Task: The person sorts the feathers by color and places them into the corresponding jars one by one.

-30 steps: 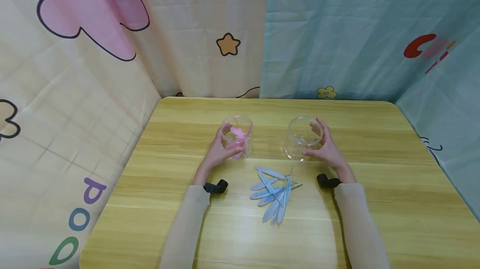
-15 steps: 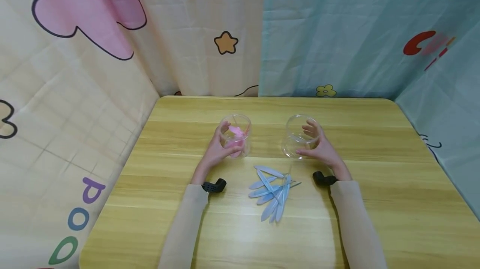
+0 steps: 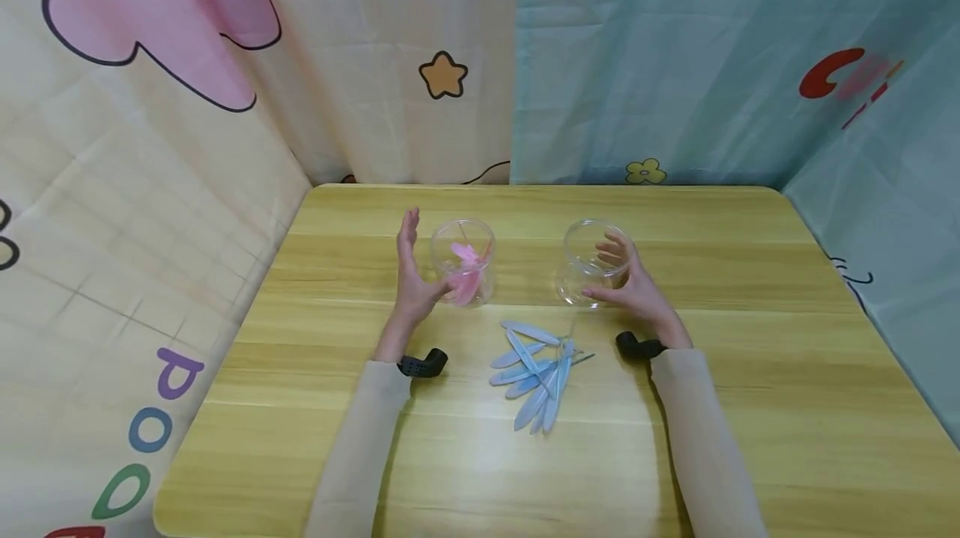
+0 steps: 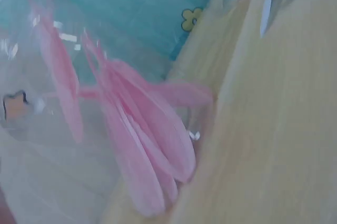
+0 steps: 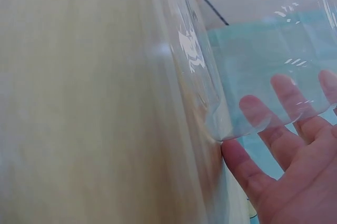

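Two clear round containers stand upright on the table. In the head view, the left container [image 3: 483, 275] holds several pink feathers [image 3: 467, 288]; they fill the left wrist view as pink feathers [image 4: 142, 134] behind clear plastic. My left hand [image 3: 412, 284] is at its left side, fingers extended upward off the wall and thumb near its front. My right hand [image 3: 641, 288] is curved round the right container [image 3: 577, 258], thumb in front and fingers behind. In the right wrist view, the fingers of that hand [image 5: 295, 145] show through the clear container [image 5: 253, 77], which holds nothing.
Several pale blue feathers [image 3: 536, 375] lie fanned on the wooden table [image 3: 465, 480] between my forearms. Printed curtains [image 3: 645, 62] rise behind the table and along both sides. Each wrist carries a black camera, such as the right wrist camera [image 3: 637, 346].
My left hand has let go of the container with pink feathers, its fingers moving left and straightening. My right fingers have shifted left behind the other container. The head view has shifted slightly.
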A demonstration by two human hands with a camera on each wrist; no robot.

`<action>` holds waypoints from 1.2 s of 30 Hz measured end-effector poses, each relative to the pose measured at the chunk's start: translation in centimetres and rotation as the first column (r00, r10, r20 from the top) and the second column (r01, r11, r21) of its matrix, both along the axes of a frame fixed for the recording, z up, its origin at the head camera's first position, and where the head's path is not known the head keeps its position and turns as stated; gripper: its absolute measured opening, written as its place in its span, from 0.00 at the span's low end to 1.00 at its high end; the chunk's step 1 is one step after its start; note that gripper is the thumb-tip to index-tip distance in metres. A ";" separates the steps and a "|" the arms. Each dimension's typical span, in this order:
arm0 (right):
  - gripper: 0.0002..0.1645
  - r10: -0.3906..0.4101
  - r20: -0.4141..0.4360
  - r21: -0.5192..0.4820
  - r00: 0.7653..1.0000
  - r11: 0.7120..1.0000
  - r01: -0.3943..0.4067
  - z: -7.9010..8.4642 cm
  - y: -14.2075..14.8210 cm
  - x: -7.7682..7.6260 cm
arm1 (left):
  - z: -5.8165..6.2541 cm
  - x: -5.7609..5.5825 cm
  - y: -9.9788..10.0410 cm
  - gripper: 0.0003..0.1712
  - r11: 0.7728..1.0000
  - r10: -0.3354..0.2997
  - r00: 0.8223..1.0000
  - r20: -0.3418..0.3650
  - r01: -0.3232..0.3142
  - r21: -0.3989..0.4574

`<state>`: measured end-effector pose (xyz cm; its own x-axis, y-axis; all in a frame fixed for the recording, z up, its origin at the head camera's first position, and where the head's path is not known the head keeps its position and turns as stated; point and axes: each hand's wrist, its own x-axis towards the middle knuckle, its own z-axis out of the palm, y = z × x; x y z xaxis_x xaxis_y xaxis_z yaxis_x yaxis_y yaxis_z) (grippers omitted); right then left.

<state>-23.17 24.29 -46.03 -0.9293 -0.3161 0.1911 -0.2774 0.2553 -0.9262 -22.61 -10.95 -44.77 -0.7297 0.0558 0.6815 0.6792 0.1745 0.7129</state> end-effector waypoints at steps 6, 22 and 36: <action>0.58 0.003 -0.012 0.006 1.000 1.000 -0.003 0.2 -0.2 0.0 | 0.6 2.0 3.4 0.13 0.946 -0.096 0.881 -0.462 -0.064 -0.317; 0.59 0.002 -0.022 0.006 1.000 1.000 -0.002 -2.0 0.4 -1.0 | -3.7 6.3 7.6 0.11 0.434 -0.442 0.889 0.118 0.327 -0.840; 0.59 0.011 0.000 0.012 1.000 1.000 -0.011 0.0 0.1 0.2 | -4.3 5.6 8.5 0.07 0.403 -0.515 0.854 0.072 0.315 -0.859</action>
